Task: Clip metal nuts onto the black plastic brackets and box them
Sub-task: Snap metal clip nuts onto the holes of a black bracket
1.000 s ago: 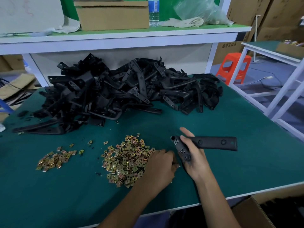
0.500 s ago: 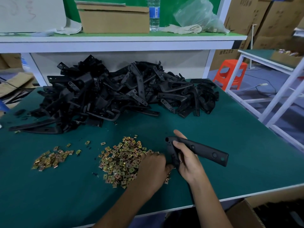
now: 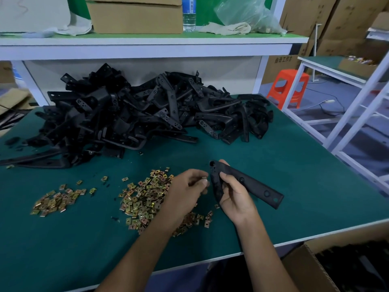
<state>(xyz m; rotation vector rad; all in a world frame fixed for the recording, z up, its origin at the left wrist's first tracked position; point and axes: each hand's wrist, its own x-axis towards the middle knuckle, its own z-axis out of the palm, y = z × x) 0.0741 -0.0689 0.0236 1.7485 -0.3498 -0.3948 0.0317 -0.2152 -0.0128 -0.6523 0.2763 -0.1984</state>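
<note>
The right hand (image 3: 235,197) holds one black bracket (image 3: 250,185) above the desk (image 3: 305,165). Its fingers (image 3: 228,180) are curled round the bracket's narrow end, and the long flat part points away to the right. The left hand (image 3: 186,187) is just beside that end. Its fingers (image 3: 195,174) are pressed together and seem to pinch one small metal nut (image 3: 204,179), though the nut is almost hidden and hard to make out. The nut is near the bracket, and it cannot be told whether they touch.

The task looks to be far from its end. A large heap of black brackets (image 3: 136,114) lies at the back of the desk, and no nut can be made out on them. Loose nuts are also many: a big heap of nuts (image 3: 145,199) lies under and beside the left hand, and a smaller heap of nuts (image 3: 56,201) lies well apart on the left. A cardboard box (image 3: 305,268) stands below the front edge of the desk on the right. Something dark is inside, perhaps finished brackets, but this cannot be told for sure.

The step in hand is probably to clip this nut on the held bracket. After it the bracket must go into the box, and the same must be done for the whole heap.
</note>
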